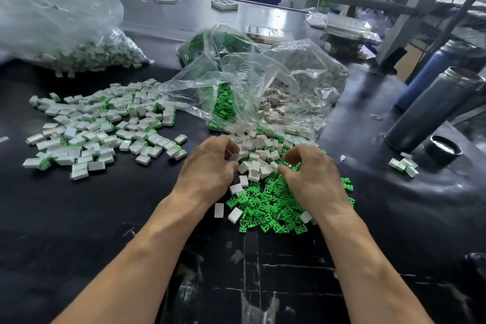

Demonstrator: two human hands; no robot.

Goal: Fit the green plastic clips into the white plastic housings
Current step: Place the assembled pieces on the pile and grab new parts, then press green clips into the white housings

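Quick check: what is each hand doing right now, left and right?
Left hand: fingers pinch a white housing.
Right hand: fingers curled down into the green clips; whether it holds one cannot be told.

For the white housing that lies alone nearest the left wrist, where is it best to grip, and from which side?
Grip the lone white housing across its two long side faces, coming from above. It lies flat on the black table, apart from the pile of green clips, so both sides look free; the left hand is probably closest.
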